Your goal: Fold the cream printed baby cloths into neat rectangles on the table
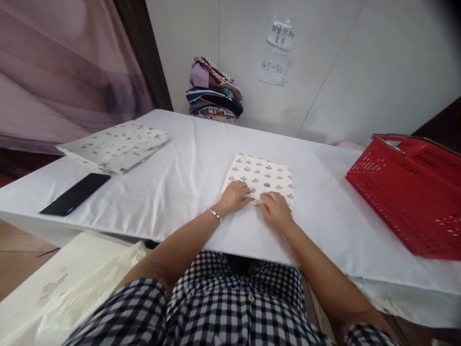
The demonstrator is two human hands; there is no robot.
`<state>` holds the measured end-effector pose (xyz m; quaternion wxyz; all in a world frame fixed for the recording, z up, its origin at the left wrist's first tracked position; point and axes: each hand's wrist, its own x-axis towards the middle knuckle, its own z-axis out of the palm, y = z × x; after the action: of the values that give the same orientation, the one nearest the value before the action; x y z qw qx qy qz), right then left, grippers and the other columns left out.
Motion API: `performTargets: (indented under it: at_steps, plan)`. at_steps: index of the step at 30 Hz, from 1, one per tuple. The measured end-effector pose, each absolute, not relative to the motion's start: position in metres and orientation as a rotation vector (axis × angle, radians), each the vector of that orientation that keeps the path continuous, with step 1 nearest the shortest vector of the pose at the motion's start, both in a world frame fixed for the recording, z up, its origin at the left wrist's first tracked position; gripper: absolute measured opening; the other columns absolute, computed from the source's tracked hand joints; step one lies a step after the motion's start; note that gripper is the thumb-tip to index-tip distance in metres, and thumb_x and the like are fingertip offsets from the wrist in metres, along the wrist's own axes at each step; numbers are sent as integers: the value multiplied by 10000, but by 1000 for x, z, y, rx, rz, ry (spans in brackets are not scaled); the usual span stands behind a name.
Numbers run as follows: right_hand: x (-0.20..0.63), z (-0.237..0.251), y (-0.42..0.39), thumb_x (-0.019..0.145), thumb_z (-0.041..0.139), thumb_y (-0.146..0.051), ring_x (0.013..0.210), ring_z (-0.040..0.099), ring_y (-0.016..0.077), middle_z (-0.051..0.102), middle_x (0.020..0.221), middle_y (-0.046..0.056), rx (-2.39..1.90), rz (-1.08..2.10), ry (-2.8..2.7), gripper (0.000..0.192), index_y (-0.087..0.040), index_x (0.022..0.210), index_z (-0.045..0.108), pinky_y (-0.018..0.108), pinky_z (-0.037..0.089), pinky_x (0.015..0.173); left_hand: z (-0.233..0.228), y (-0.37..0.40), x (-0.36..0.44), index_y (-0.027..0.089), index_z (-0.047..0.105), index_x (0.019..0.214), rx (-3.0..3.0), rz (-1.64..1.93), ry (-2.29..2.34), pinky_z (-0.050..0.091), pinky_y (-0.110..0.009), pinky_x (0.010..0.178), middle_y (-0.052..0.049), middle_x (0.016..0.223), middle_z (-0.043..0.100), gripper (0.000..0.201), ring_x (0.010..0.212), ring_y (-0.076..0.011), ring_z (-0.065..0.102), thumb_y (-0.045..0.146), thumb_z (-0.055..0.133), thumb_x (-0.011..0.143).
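Just ahead of both hands, the folded cloth (260, 177) is pinned at its near edge by the left hand (234, 196) and right hand (275, 210), fingers curled and pinching it; uneven pressure could skew the fold.

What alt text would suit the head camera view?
Two bare hands, left hand and right hand, press the near edge of a folded patterned cloth on a white table. A red basket sits right, a phone left.
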<state>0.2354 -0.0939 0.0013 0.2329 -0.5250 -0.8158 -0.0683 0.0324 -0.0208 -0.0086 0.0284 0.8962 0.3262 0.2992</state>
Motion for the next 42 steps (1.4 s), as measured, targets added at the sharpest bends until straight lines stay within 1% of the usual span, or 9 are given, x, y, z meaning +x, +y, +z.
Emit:
performTargets:
  at_steps: [7, 14, 19, 21, 25, 30, 33, 38, 42]
  plan:
    - [224, -14, -86, 909, 462, -254, 863, 472, 221, 562, 940, 80, -1366, -132, -2132, 186, -180, 986, 614, 359, 370, 773, -6, -21, -2, 190, 588, 825, 2701, 951, 1156, 415, -349, 744, -52, 843, 609, 197, 823, -199, 538, 386, 595, 845]
    - [226, -14, -85, 884, 484, -228, 819, 475, 212, 560, 867, 67, -1358, -90, -2080, 132, -176, 877, 606, 356, 383, 762, -9, -19, -18, 206, 564, 768, 2348, 1048, 1301, 459, -310, 668, -16, 768, 594, 203, 780, -182, 544, 371, 681, 770]
    - [224, -15, -86, 863, 507, -211, 831, 485, 215, 568, 861, 66, -1372, -106, -2054, 110, -177, 876, 611, 354, 396, 754, -9, -21, -12, 212, 593, 919, 2411, 1164, 1171, 477, -357, 795, -45, 926, 610, 277, 902, -201, 546, 418, 690, 761]
    - [224, -16, -86, 861, 512, -214, 846, 491, 219, 573, 879, 70, -1367, -112, -2045, 118, -177, 899, 617, 360, 402, 760, -9, -22, -9, 213, 606, 936, 2465, 1152, 1138, 463, -379, 835, -56, 982, 612, 273, 947, -211, 546, 419, 680, 773]
    - [224, -19, -88, 864, 504, -213, 881, 501, 224, 585, 959, 82, -1355, -127, -2018, 170, -188, 977, 630, 372, 407, 783, -9, -24, -3, 203, 614, 835, 2515, 1088, 1206, 443, -375, 801, -50, 920, 620, 172, 903, -209, 549, 362, 667, 794]
    - [222, -19, -90, 867, 497, -202, 915, 510, 224, 592, 1009, 81, -1332, -138, -2012, 215, -202, 1035, 632, 380, 404, 813, -7, -26, 0, 196, 564, 745, 2496, 1089, 1275, 428, -347, 742, -28, 796, 596, 198, 810, -191, 525, 353, 681, 779]
    - [222, -19, -89, 871, 497, -204, 896, 514, 220, 596, 973, 79, -1330, -139, -2016, 191, -194, 1000, 636, 373, 407, 806, -7, -27, 0, 188, 557, 746, 2486, 1114, 1287, 425, -341, 730, -36, 799, 590, 214, 799, -188, 510, 358, 684, 775]
    - [222, -18, -87, 873, 509, -227, 851, 506, 216, 592, 904, 76, -1320, -149, -2004, 141, -176, 910, 635, 359, 410, 779, -9, -26, -1, 189, 590, 897, 2500, 1141, 1249, 428, -358, 807, -62, 984, 608, 217, 932, -205, 527, 345, 683, 780]
    - [222, -17, -88, 860, 520, -217, 826, 499, 210, 584, 868, 67, -1325, -132, -1993, 117, -182, 877, 631, 355, 412, 760, -10, -26, -1, 190, 589, 811, 2525, 1066, 1291, 423, -355, 757, -50, 878, 614, 167, 855, -204, 540, 335, 669, 793]
